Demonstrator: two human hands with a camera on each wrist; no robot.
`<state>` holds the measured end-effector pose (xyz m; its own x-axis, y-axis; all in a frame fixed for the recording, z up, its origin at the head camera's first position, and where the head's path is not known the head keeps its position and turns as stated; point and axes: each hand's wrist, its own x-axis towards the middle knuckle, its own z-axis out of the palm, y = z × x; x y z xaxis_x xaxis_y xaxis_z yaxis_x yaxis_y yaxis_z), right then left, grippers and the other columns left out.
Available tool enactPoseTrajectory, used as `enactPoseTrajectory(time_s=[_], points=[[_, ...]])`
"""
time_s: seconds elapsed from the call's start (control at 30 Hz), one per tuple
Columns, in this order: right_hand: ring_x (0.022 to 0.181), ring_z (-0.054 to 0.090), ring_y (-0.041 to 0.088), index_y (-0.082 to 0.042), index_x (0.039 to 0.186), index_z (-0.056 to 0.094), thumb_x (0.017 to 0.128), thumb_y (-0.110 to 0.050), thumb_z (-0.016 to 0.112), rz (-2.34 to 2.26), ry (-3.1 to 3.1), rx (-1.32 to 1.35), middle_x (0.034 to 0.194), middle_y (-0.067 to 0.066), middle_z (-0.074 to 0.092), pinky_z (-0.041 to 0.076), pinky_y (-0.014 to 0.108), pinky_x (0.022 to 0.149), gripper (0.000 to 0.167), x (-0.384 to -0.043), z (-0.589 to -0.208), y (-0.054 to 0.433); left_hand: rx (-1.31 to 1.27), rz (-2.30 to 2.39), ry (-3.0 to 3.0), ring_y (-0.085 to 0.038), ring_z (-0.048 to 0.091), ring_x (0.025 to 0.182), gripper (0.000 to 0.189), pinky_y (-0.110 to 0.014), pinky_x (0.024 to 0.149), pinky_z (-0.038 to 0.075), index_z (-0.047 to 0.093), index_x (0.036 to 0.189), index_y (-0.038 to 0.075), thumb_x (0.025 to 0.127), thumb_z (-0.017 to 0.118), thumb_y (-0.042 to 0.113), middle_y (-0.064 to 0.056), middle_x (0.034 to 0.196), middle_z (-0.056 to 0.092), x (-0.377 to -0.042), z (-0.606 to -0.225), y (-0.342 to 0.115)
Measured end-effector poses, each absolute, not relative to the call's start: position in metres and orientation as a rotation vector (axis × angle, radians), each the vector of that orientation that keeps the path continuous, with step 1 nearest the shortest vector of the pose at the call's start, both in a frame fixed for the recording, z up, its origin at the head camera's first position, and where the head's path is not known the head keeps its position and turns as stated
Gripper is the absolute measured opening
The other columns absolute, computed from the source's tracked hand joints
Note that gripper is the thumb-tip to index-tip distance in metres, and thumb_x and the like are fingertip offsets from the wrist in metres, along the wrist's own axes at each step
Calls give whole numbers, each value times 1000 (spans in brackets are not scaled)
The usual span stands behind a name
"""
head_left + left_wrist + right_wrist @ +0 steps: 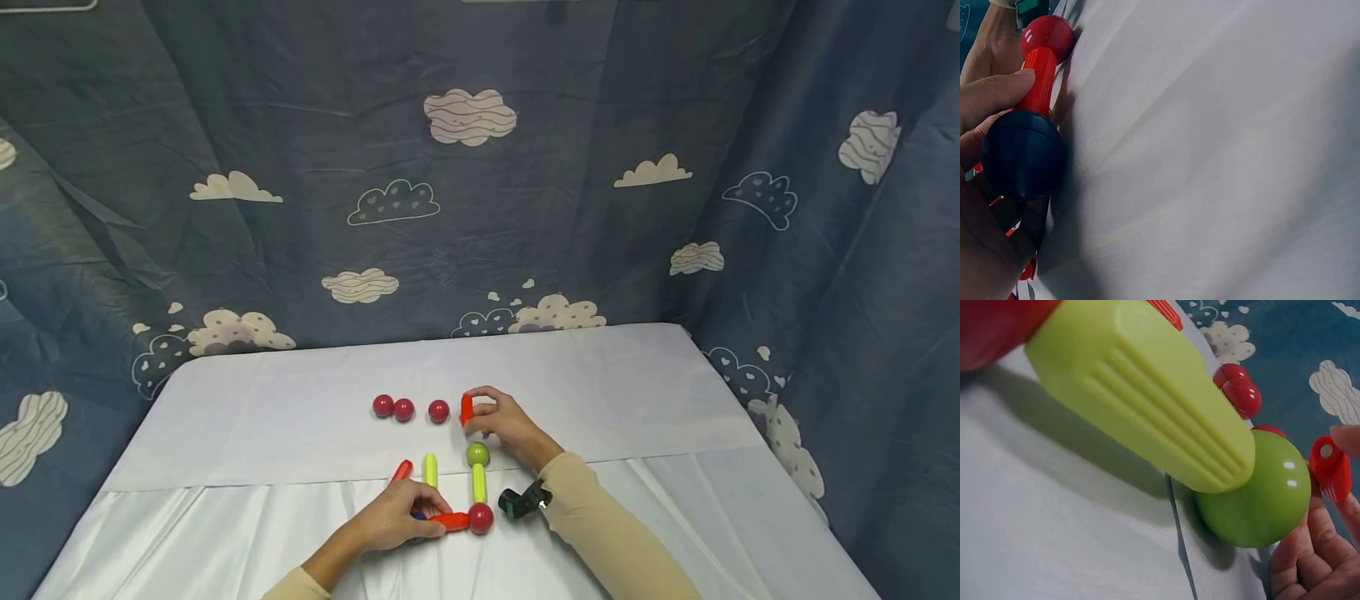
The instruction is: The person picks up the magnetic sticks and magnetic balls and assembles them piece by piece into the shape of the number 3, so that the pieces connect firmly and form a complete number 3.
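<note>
My left hand point(397, 515) grips a red stick point(452, 522), thumb along it. A dark blue ball point(1022, 156) sits at its near end and a red ball point(481, 518) at its far end. From that red ball a yellow-green stick point(478, 483) runs away to a green ball point(477, 453). Just beyond the green ball, my right hand point(510, 425) pinches another red stick point(467, 409) between thumb and fingers. In the right wrist view this red stick point(1333, 469) shows a round metal-coloured disc in its end and stands apart from the green ball.
Three loose red balls point(403, 409) lie on the white-covered table point(285, 417) left of my right hand. Beyond my left hand lie a red stick point(402, 471) and a yellow-green stick point(430, 470). A dark blue cloud-patterned curtain point(300, 250) hangs behind the table.
</note>
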<state>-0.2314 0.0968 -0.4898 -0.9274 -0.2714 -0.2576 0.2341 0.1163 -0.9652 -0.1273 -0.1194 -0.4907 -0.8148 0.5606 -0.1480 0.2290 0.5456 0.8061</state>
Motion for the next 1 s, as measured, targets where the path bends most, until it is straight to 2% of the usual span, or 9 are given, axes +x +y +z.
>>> enactPoseTrajectory(time_s=[0.2,0.43,0.7,1.0], points=[[67,55,13,-5,129,51,80,4,68,-1986,1902,-1,82,2,66,44,24,64,53,-236,-492,99,648,1161,2398,-4,49,72,11,-22,67,41,73,91,17,81,77,19,13,79,59,-128,-490,-119],[67,59,11,2,127,49,87,1,65,-2037,1859,-23,80,1,64,50,25,64,44,-239,-494,102,664,1161,2397,-2,51,72,11,-22,68,42,74,92,17,81,77,18,14,78,59,-128,-488,-119],[67,63,16,4,123,50,87,2,64,-2032,1886,-47,83,6,64,52,27,61,39,-242,-498,103,667,1180,2388,-3,51,72,12,-22,68,43,74,92,15,81,77,18,14,79,60,-127,-487,-119],[64,64,17,6,117,54,88,1,63,-1966,2033,-108,77,7,64,53,28,56,31,-244,-504,107,656,1180,2391,-4,51,73,11,-22,68,43,74,92,16,81,77,18,12,82,62,-126,-487,-120]])
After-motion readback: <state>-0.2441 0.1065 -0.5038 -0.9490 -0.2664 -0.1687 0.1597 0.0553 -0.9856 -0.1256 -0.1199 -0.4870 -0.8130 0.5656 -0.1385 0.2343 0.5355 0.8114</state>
